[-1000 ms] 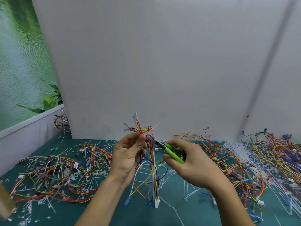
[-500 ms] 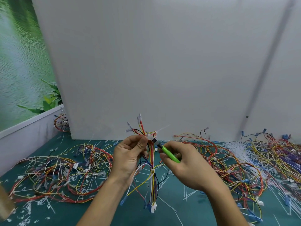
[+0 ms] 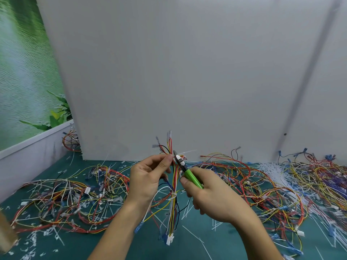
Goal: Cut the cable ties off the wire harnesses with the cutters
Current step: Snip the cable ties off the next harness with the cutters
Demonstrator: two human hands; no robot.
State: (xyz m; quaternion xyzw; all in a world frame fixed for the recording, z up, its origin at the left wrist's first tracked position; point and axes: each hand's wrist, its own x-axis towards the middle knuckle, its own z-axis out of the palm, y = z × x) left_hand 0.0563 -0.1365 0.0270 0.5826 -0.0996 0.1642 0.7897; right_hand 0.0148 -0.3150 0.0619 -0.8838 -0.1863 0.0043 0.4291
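Pinching harness (image 3: 173,203) near its top with left hand (image 3: 148,177), thumb and fingers curled on the wires, upright over table (image 3: 131,246) with connector end low. Gripping green cutters (image 3: 190,176) in right hand (image 3: 212,196), with jaws at white tie (image 3: 179,157) just beside left fingertips; cannot tell if bitten through. Lower on same bundle, second tie (image 3: 173,196). Hemmed in by left pile (image 3: 65,199) and right pile (image 3: 281,184) of harnesses, with tie scraps (image 3: 32,239) scattered about and white panel (image 3: 187,72) close behind.

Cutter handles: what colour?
Bright green cutter handles, gripped in the right hand; head view shows it.
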